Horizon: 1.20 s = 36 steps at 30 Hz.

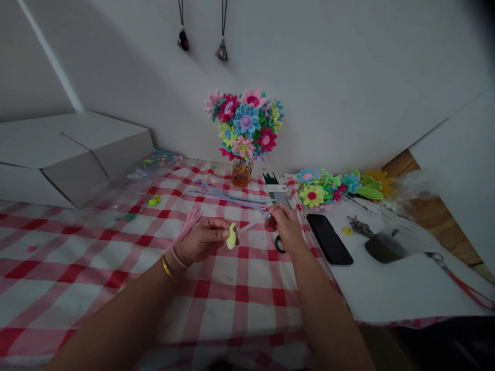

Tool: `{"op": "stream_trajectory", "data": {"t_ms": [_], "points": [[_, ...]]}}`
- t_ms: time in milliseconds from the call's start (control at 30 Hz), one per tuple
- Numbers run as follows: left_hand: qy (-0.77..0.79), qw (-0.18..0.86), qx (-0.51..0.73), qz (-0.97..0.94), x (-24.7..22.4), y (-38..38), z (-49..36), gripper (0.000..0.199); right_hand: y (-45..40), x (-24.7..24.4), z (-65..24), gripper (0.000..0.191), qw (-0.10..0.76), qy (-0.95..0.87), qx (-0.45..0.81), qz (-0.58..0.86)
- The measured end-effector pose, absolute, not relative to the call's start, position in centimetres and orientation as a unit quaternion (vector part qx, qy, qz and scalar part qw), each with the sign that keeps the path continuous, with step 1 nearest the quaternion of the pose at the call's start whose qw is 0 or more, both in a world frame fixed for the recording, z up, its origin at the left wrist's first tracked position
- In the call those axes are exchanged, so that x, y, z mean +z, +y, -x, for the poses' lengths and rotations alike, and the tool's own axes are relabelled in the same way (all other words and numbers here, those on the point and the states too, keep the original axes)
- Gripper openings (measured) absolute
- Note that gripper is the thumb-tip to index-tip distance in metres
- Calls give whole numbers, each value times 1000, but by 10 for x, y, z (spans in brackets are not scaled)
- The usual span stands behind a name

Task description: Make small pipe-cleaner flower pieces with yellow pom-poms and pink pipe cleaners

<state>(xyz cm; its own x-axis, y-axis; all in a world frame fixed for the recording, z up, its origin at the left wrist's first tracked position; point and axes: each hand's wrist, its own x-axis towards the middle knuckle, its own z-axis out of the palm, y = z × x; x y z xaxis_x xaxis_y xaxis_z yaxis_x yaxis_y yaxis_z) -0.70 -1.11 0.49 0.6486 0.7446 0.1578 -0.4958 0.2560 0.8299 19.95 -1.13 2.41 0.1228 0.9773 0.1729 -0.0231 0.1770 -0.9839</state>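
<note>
My left hand (211,238) pinches a small pale yellow fuzzy piece (231,237) above the checked cloth. To its right, my right hand (282,222) is closed, with its fingertips around something small that I cannot make out. A thin pale strip shows between the two hands. Beneath my left wrist lies a bundle of pink fuzzy stems (188,224). Blue and lilac stems (232,197) lie just beyond the hands. A black ring-shaped object (280,244) is beside my right wrist, partly hidden.
A glass vase (242,172) of fuzzy flowers (246,121) stands at the back. At left are a white box (69,154) and clear bags (116,198). A phone (329,238), keys (359,225), a tape roll (384,247) and more flowers (313,195) lie at right.
</note>
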Motion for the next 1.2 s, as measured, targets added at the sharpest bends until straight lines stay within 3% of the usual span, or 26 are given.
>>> {"op": "stream_trajectory", "data": {"t_ms": [633,733,833,1033,1100,1200], "points": [[136,779,398,-466,3,-10,7,9,-11,26,-201,22,566,-510,421,492],[135,774,399,-472,3,-10,7,9,-9,25,-206,31,515,-554,386,528],[137,769,406,-475,2,-9,7,9,-8,21,-211,38,411,-624,323,581],[161,764,438,-446,3,-9,5,9,-10,11,-209,31,172,-727,127,652],[173,762,446,-437,5,-9,4,8,-10,11,-206,27,158,-737,81,652],[192,763,450,-424,10,-11,1,8,-11,17,-202,20,253,-744,6,618]]}}
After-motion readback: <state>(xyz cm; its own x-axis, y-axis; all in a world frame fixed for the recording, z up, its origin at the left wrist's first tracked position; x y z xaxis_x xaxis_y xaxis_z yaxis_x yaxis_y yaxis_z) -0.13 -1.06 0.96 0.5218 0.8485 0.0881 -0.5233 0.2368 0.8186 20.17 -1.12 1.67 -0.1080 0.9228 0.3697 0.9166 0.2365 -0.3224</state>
